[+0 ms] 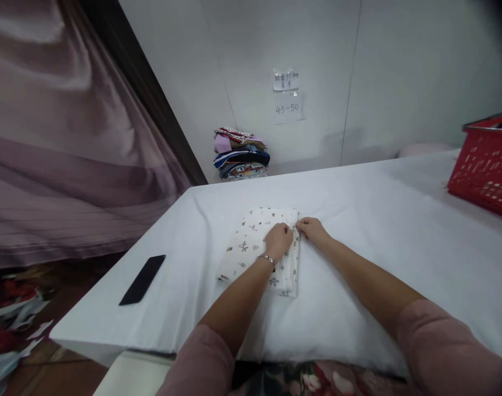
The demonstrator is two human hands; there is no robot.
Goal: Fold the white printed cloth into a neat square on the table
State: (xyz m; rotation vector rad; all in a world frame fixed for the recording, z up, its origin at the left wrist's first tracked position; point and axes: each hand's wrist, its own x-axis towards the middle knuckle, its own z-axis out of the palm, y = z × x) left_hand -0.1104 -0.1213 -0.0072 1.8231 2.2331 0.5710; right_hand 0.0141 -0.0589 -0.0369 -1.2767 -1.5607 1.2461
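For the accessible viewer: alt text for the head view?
A person's left hand and right hand rest on the right edge of a folded patterned cloth on a white table. A black phone lies to the left, a red basket at right, a fabric stack by the wall.

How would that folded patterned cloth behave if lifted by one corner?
The folded cloth looks thin and soft, so it would probably droop and unfold. It lies flat in layers, so likely light. Pushed, it may bunch on the table cover.

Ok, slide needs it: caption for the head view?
Left hand and right hand touch a folded printed cloth on the white table.
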